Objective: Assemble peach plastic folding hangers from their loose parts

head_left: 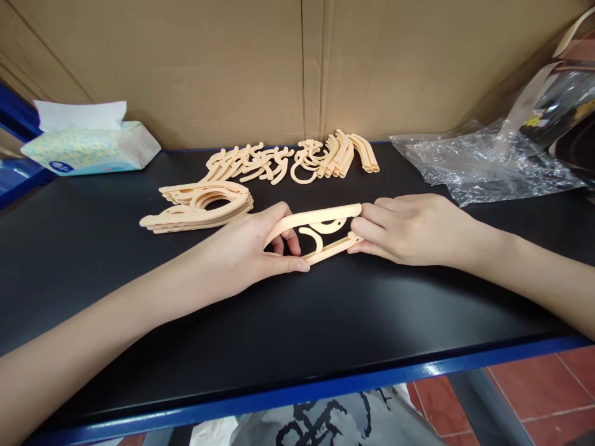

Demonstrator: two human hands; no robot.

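Both hands hold one peach plastic folding hanger (320,224) just above the black table (297,310). My left hand (251,251) grips its left end, thumb under and fingers wrapped through the frame. My right hand (409,229) pinches the right end with its fingertips. The hanger's small hook piece shows between the two arms. Behind my left hand lies a stack of assembled peach hangers (199,207). Farther back, loose peach hanger parts (292,161) are spread in a row near the cardboard wall.
A tissue pack (88,145) sits at the back left. Crumpled clear plastic bags (483,161) lie at the back right. A cardboard wall (297,62) closes the back. The table's blue front edge (325,384) runs below my arms, red floor tiles beyond.
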